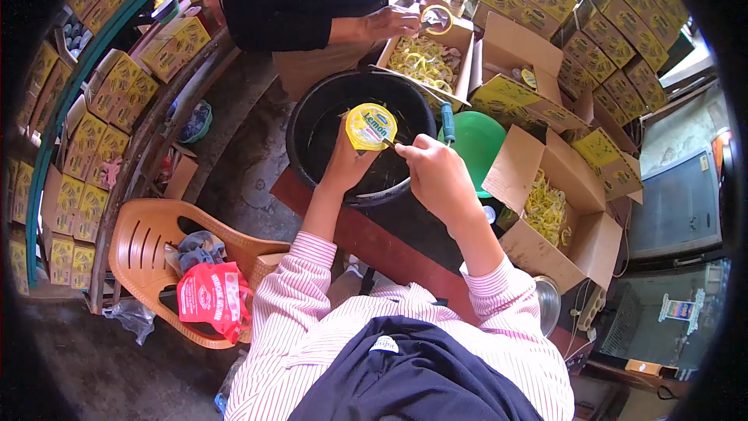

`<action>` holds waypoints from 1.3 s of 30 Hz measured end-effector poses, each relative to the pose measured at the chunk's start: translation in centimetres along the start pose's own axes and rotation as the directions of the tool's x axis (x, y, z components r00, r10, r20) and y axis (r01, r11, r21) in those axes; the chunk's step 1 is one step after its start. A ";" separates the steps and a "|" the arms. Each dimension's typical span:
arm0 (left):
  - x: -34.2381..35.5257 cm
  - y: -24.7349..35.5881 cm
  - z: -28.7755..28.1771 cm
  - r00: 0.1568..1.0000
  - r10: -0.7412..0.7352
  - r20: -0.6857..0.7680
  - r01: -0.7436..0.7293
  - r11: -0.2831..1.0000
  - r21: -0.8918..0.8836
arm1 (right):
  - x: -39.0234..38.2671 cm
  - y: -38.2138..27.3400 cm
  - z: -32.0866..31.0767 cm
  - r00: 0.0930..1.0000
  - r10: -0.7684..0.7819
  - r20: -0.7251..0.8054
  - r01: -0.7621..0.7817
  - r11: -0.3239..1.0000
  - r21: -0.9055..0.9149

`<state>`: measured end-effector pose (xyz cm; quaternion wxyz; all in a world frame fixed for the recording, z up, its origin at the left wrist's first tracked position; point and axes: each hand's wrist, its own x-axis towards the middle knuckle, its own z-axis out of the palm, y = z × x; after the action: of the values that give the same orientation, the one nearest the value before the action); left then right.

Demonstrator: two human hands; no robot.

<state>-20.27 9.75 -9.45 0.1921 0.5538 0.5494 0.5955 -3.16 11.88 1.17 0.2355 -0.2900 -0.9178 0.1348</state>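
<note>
Head: one yellow cup (369,126), one black tub (309,126)

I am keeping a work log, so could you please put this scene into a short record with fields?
Left hand: holds yellow-lidded cup
Right hand: pinches thin dark tool at the cup's edge; exact type unclear
Below cup: black tub
Right of tub: green basin; open box with yellow strips
Left side: orange chair with red bag
Across: co-worker's hand, near another open box
</note>
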 end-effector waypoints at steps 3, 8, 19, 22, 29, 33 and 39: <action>-0.1 0.4 -0.1 1.000 0.001 -0.009 -0.001 1.000 0.002 | -0.1 0.1 -0.7 0.999 0.011 0.044 -0.011 1.000 -0.007; -0.3 1.0 -0.5 0.996 -0.083 0.044 0.087 0.991 -0.098 | 1.4 1.6 -1.9 0.984 -0.175 -0.039 0.170 0.980 -0.101; -0.3 1.0 -0.8 0.989 -0.079 0.128 0.113 0.953 -0.281 | 5.3 3.4 -0.7 0.872 -0.489 0.014 0.489 0.872 -0.016; -0.3 0.8 -0.8 0.992 -0.067 0.105 0.087 0.974 -0.208 | 5.7 3.2 -0.6 0.867 -0.496 0.043 0.498 0.866 -0.039; -0.2 1.2 -1.0 0.987 -0.086 0.138 0.110 0.978 -0.175 | 6.1 3.3 -0.4 0.859 -0.507 0.069 0.509 0.861 -0.021; -0.2 1.0 -1.0 0.983 -0.086 0.162 0.114 0.979 -0.169 | 6.0 3.5 -0.2 0.860 -0.504 0.073 0.505 0.863 0.009; -0.3 1.5 -0.7 0.982 -0.102 0.159 0.135 0.968 -0.214 | 6.0 3.6 0.0 0.861 -0.500 0.092 0.504 0.864 -0.019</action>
<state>-20.23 8.74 -8.14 0.3285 0.5373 0.4953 0.5985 -5.83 18.36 1.90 0.2173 -0.0401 -0.9733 0.0617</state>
